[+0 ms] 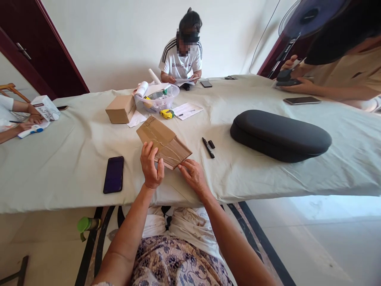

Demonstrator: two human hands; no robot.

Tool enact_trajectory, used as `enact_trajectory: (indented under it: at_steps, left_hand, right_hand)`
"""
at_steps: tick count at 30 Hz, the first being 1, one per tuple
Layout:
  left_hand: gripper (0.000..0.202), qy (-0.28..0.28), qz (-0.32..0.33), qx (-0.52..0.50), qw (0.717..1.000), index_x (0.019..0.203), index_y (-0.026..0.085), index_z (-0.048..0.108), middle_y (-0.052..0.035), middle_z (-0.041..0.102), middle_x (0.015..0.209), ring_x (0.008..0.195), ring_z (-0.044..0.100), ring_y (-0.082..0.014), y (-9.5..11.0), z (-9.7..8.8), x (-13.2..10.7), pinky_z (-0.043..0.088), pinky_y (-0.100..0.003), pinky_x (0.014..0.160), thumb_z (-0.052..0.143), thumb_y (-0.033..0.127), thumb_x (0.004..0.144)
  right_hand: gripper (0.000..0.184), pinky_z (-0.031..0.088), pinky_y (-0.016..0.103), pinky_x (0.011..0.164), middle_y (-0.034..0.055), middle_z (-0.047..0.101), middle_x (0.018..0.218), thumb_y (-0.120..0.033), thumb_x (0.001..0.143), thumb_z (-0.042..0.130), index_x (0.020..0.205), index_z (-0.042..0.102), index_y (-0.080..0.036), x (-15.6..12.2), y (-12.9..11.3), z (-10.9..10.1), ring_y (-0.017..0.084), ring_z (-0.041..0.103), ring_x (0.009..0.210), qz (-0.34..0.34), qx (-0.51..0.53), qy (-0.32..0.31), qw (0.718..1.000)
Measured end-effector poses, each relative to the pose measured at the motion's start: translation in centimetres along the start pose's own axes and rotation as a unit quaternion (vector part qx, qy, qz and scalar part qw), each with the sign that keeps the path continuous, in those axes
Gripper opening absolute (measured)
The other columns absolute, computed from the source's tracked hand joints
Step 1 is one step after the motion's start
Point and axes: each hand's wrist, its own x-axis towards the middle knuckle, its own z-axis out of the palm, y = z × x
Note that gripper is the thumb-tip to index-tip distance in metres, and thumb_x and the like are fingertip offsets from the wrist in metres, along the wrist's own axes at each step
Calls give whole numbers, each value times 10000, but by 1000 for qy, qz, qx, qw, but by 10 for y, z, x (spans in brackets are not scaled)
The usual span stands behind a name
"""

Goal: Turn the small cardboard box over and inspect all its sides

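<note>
The brown box (162, 137) is held by the left hand (151, 167), its long side slanting toward the right hand (194, 174), by which its near end is pinched.

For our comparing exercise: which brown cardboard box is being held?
The nearer cardboard box, with the left hand gripping it; the other cardboard box stands beside the plastic basin.

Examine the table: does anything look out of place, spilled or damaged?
The black marker lies uncapped beside its cap, though nobody is writing with it. The held cardboard box has wrinkled lines across its surface, as if creased.
</note>
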Motion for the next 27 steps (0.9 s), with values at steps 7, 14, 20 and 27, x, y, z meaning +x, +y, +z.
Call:
enact_trajectory:
  at_steps: [7, 14, 20, 27]
  left_hand:
    - [311, -85, 35, 34, 995, 1269, 172, 580, -170, 618, 1370, 1446, 441, -293, -5, 1, 7, 434, -489, 1102, 421, 234, 1008]
    - [332, -131, 30, -4, 991, 1257, 194, 619, -128, 626, 1377, 1481, 393, -269, -2, 20, 6, 401, -478, 1145, 388, 240, 1024]
    - [348, -136, -3, -43, 990, 1237, 190, 621, -130, 619, 1366, 1495, 364, -272, -3, 36, 8, 365, -515, 1192, 349, 265, 1033]
    - [307, -131, -20, -49, 990, 1239, 211, 608, -121, 634, 1328, 1465, 410, -269, -1, 36, 6, 397, -509, 1182, 399, 265, 1021]
  right_hand:
    - [473, 419, 319, 663, -14, 504, 614, -518, 1008, 443, 635, 487, -229, -6, -7, -4, 167, 488, 614, 112, 11, 126, 986]
    - [378, 483, 439, 942, 103, 612, 1108, -523, 910, 566, 1127, 537, -215, -6, -9, -7, 259, 598, 1061, 178, 69, 304, 933]
    - [698, 430, 550, 1078, 175, 463, 1483, -564, 882, 603, 1456, 365, -248, 15, -18, -8, 332, 482, 1364, 168, 133, 206, 955]
    - [854, 430, 521, 1107, 190, 486, 1429, -622, 792, 711, 1432, 372, -170, 46, -42, 4, 355, 480, 1344, 187, 99, 196, 958]
